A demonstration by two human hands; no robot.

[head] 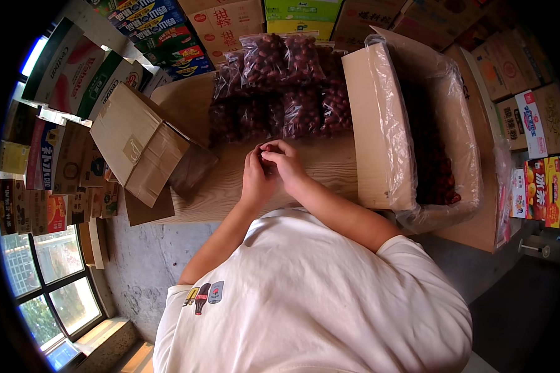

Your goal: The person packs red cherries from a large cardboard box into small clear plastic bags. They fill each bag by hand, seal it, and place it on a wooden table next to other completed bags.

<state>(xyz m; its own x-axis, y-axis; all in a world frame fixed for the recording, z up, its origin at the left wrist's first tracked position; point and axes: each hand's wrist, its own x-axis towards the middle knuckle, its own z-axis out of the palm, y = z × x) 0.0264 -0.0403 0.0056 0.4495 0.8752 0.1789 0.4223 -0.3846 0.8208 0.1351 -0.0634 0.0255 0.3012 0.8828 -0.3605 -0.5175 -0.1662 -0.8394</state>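
My left hand [256, 176] and my right hand [287, 162] meet over the wooden table [329, 161]. Between their fingertips is a small dark-red fruit, apparently a dried red date [266, 148]; the fingers partly hide it. Just beyond my hands, clear plastic bags of red dates [301, 112] are stacked in rows. To the right stands an open cardboard box [375, 130] with a clear plastic liner [466, 140]. Loose red dates [441, 184] lie inside it, and its far part is in deep shadow.
A tilted cardboard box [137, 140] sits at the table's left, with a dark plastic bag [193, 170] beside it. Stacked product cartons [226, 23] line the back, left and right. A window [58, 284] is at lower left, above the concrete floor [140, 261].
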